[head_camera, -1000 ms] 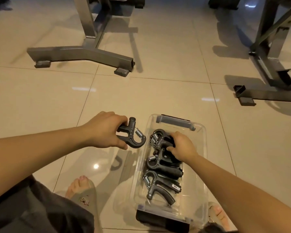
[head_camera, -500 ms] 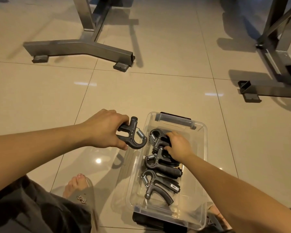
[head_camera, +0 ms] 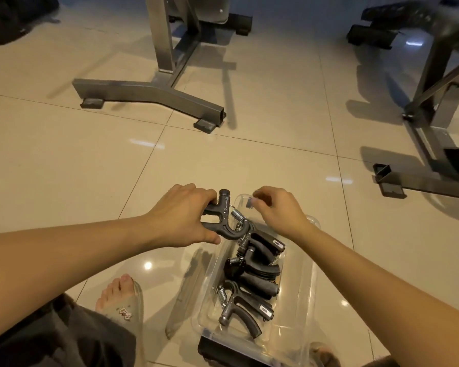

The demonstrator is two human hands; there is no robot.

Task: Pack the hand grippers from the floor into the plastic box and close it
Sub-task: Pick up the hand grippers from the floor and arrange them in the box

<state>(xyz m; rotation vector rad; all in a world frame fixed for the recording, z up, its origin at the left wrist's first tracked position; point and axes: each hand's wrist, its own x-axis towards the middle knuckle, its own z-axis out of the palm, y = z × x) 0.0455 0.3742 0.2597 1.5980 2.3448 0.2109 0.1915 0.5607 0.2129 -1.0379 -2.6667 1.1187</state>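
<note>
Packing step in hand. Left hand (head_camera: 182, 215) grips 1 hand gripper (head_camera: 224, 219) by its handles, just above the plastic box (head_camera: 306, 282) far-left rim. Right hand (head_camera: 277, 210), loosely curled and empty, hovers over the far end. 3 stowed grippers (head_camera: 245, 287) lie inside. Next: lower it in.

1 head-worn camera looks forward and steeply down, close over the plastic box (head_camera: 306, 295) near the bottom edge; metal frames (head_camera: 154, 94) stand far.

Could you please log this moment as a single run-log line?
left hand: holds hand gripper at box's far end | right hand: empty, above plastic box | box: open, several grippers inside | lid: not fitted
</note>
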